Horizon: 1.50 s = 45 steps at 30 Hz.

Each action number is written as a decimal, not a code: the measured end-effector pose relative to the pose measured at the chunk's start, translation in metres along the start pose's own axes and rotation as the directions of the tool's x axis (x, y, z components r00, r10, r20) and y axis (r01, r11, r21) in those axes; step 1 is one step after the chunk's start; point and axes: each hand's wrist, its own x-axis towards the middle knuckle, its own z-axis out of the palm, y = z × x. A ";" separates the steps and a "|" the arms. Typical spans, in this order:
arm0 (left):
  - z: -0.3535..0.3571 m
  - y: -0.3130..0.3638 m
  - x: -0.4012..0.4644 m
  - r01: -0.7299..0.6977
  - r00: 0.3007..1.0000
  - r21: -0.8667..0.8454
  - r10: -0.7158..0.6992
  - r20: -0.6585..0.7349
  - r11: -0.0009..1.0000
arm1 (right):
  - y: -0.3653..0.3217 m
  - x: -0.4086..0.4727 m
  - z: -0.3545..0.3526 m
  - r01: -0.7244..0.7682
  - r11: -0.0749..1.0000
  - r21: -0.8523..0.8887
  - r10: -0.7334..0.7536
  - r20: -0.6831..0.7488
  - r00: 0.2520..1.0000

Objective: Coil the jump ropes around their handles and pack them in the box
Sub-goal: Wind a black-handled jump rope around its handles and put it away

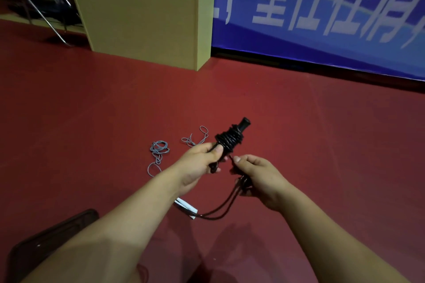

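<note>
My left hand (199,160) grips the black handles (232,139) of a jump rope, held tilted up to the right, with several turns of dark rope wound around them. My right hand (256,176) pinches the loose dark rope (220,210) just right of the handles; a doubled strand hangs from it and loops down to the floor. A grey rope (158,150) lies tangled on the red floor to the left of my hands. White handles (187,207) lie on the floor under my left forearm, partly hidden.
A dark tray-like box (53,234) sits at the lower left, partly covered by my left arm. A tan board (147,23) leans at the back, a blue banner (322,18) runs along the wall, and chair legs (43,14) stand at the far left.
</note>
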 end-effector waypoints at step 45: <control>-0.074 -0.004 0.039 -0.063 0.789 -0.351 -0.169 -0.590 0.934 | -0.005 -0.004 -0.036 0.037 0.966 -0.256 -0.095 -0.219 0.971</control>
